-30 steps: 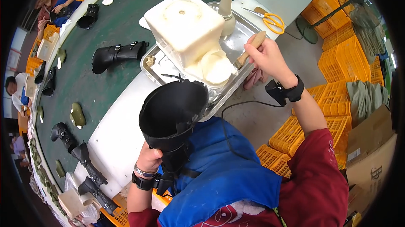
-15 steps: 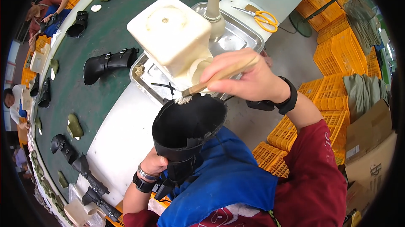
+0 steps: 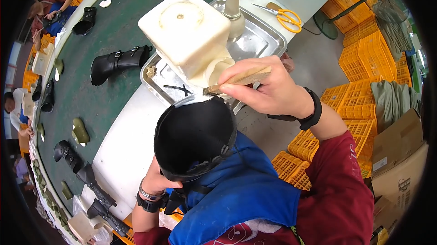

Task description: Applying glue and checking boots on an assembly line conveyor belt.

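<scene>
My left hand (image 3: 158,177) grips a black boot upper (image 3: 193,138) from beneath, its wide opening tipped up toward me. Pinched in my right hand (image 3: 273,88) is a wooden-handled brush (image 3: 243,78), whose bristle end meets the far rim of the boot opening. A whitish wet streak shows along that rim. Just beyond, a cream plastic container (image 3: 182,31) with a round open mouth rests in a metal tray (image 3: 266,40). Beside it stands a narrow-necked beige bottle (image 3: 233,8).
Orange-handled scissors (image 3: 287,20) lie past the tray. Another black boot (image 3: 116,64) lies on the green conveyor belt (image 3: 123,26) to the left, with more boots farther along. Orange crates (image 3: 359,60) and a fan (image 3: 330,23) stand at the right. Other people sit across the belt.
The boot upper has tilted and shifted left, turning its opening further up. The brush has come down onto its far rim, where a whitish streak now shows.
</scene>
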`<state>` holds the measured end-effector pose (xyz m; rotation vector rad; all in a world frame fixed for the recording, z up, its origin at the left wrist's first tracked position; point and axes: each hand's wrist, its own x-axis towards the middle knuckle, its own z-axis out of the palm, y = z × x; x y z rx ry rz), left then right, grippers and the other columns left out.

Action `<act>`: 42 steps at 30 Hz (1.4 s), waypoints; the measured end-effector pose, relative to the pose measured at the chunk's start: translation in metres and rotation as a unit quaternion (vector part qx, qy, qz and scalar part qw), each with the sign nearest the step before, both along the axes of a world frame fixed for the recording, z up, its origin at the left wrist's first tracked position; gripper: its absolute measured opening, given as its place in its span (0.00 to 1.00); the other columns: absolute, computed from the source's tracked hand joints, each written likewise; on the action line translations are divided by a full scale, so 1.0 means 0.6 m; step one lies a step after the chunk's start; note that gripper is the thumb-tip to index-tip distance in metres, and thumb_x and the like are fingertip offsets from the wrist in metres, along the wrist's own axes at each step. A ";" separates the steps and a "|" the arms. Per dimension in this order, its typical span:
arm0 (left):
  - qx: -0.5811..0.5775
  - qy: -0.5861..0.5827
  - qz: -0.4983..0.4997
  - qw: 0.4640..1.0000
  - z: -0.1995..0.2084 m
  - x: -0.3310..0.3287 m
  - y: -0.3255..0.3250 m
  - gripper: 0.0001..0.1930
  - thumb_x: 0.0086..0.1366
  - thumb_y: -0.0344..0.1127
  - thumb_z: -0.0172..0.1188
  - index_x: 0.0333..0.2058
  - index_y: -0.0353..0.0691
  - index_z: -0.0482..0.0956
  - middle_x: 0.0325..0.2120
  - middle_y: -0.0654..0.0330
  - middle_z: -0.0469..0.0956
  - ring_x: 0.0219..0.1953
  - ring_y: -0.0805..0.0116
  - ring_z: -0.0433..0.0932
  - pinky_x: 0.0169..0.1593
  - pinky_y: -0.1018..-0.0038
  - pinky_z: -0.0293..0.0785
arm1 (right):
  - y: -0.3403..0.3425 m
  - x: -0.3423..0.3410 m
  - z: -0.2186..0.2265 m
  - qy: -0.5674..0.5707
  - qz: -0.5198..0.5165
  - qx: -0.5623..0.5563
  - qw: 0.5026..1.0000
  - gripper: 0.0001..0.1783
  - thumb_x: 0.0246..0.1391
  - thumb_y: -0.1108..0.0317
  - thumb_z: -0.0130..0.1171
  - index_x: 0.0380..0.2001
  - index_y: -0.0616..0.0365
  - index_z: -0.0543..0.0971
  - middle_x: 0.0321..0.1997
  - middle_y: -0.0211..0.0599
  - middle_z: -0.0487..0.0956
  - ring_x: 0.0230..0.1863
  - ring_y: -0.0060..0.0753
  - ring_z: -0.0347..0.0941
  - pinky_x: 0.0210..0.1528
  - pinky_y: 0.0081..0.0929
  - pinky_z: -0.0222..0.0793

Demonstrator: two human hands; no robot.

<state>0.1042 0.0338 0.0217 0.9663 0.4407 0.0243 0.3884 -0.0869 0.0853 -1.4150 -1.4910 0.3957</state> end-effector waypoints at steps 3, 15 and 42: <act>0.133 -0.036 0.002 0.990 0.015 0.007 -0.004 0.46 0.34 0.33 0.75 0.55 0.33 0.60 0.49 0.57 0.68 0.49 0.68 0.68 0.54 0.71 0.62 | 0.009 -0.007 0.005 0.000 -0.019 0.008 1.000 0.05 0.47 0.75 0.59 0.30 0.63 0.77 0.23 0.33 0.78 0.23 0.22 0.73 0.25 0.17 0.66; 0.596 -0.019 0.144 0.789 -0.005 0.023 -0.046 0.45 0.38 0.34 0.72 0.55 0.32 0.58 0.47 0.48 0.69 0.49 0.54 0.70 0.58 0.60 0.57 | 0.057 -0.028 0.010 -0.073 -0.037 0.076 0.994 0.04 0.48 0.74 0.58 0.26 0.64 0.77 0.19 0.34 0.76 0.18 0.21 0.70 0.20 0.16 0.64; 0.684 0.021 0.296 0.666 -0.021 0.021 -0.033 0.42 0.36 0.29 0.70 0.53 0.35 0.61 0.43 0.50 0.71 0.47 0.48 0.67 0.57 0.51 0.54 | 0.050 -0.065 -0.014 0.251 -0.094 -0.067 0.961 0.12 0.52 0.65 0.56 0.26 0.66 0.77 0.17 0.26 0.72 0.18 0.11 0.65 0.18 0.14 0.59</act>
